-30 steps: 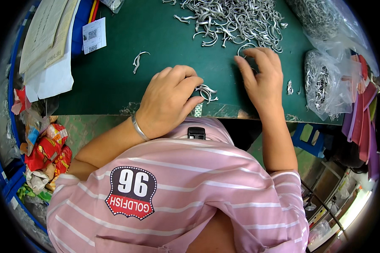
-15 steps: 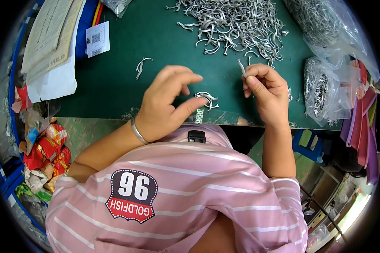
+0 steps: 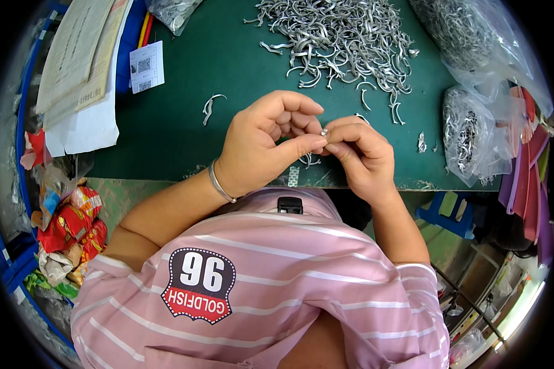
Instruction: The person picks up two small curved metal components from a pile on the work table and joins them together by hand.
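Note:
A small curved silver metal piece (image 3: pixel 324 131) is pinched in my right hand (image 3: pixel 368 161), with only its end showing between the fingertips. My left hand (image 3: pixel 258 132) is beside it, its thumb tip against the right fingertips and its curled fingers held apart from the thumb. Just below the hands, a few similar curved metal pieces (image 3: pixel 311 160) lie near the table's front edge, partly covered by the left thumb. A large heap of these pieces (image 3: pixel 345 40) spreads over the far side of the green table (image 3: pixel 166 123).
Clear plastic bags of metal pieces (image 3: pixel 465 132) stand at the right. Two loose pieces (image 3: pixel 210 109) lie left of my hands. Paper sheets (image 3: pixel 80 80) and a printed label (image 3: pixel 146 66) are at the far left. Red wrappers (image 3: pixel 68 221) are below, beside a blue frame.
My right hand has moved left with the metal piece, and my left hand has moved right to meet it. The hands now touch in front of me.

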